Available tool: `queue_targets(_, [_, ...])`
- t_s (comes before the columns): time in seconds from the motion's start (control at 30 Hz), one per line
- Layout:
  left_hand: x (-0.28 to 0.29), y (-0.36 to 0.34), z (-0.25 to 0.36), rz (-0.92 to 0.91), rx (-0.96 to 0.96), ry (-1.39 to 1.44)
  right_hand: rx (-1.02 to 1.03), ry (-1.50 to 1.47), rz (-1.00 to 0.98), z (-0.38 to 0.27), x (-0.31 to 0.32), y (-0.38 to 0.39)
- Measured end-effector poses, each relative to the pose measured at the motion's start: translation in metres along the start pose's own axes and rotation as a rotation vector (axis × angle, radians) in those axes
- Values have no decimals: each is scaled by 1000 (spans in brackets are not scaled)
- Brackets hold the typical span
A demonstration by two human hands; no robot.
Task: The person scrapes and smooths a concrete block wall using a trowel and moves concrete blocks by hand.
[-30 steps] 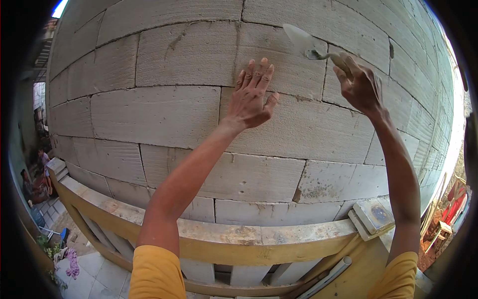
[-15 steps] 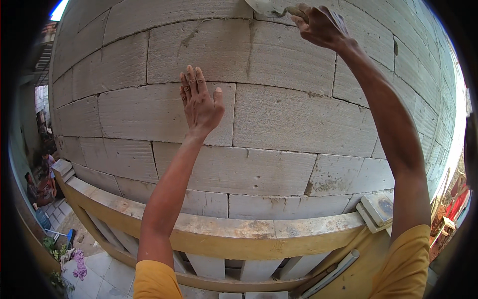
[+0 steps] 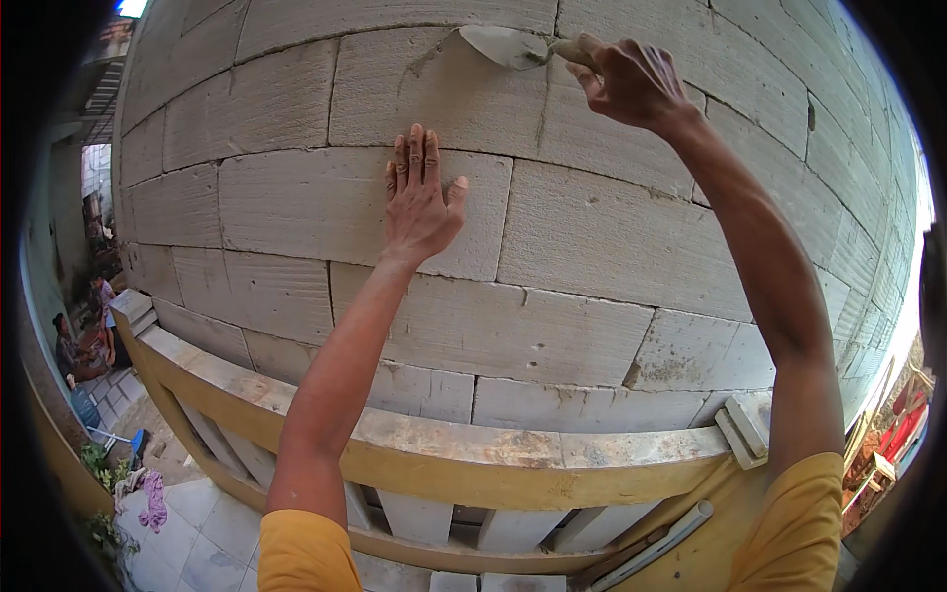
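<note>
A wall of large pale grey blocks (image 3: 602, 232) fills most of the view, with thin dark joints between its courses. My left hand (image 3: 424, 202) lies flat against one block, fingers together and pointing up, thumb held apart. Higher and to the right, my right hand (image 3: 636, 84) grips the handle of a trowel (image 3: 505, 47). The trowel's pale metal blade points left and lies at or close to the wall face, near a smear in the upper course. Whether the blade touches the wall, I cannot tell.
Below the wall runs a yellow railing (image 3: 473, 479) with a worn flat top. Loose pale slabs (image 3: 750, 424) and a grey pipe (image 3: 651, 548) are at its right. At the far left sit people (image 3: 84, 345), near a blue broom (image 3: 138, 446) and a purple cloth (image 3: 153, 498).
My right hand has brought the trowel down, and more of its blade now shows. The whole view has shifted a little; my left hand stays flat on the wall.
</note>
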State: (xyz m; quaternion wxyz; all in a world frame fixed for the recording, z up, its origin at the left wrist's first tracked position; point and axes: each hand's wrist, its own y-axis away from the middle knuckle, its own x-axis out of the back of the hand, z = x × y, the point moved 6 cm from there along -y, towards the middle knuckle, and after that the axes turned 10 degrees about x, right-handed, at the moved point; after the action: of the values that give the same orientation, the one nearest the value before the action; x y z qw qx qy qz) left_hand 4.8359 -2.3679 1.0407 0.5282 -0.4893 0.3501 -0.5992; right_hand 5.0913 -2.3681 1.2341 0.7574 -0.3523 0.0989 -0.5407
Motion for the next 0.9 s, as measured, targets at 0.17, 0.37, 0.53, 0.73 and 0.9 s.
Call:
queue_targets(0.17, [0,0,2,21,-24,-3,94,34,27,-15,4,-23])
queue_targets(0.37, [1,1,-2,-29,7,7,49,29,-16,-19,-4,-23])
queue_targets(0.53, [5,2,-3,-96,-9,19,-77,-51,58,11,0,8])
queue_targets(0.73, [6,1,-5,-134,5,-18,-42,-23,110,10,17,44])
queue_targets(0.9, [12,2,-3,-97,-16,-21,73,11,13,-2,7,89])
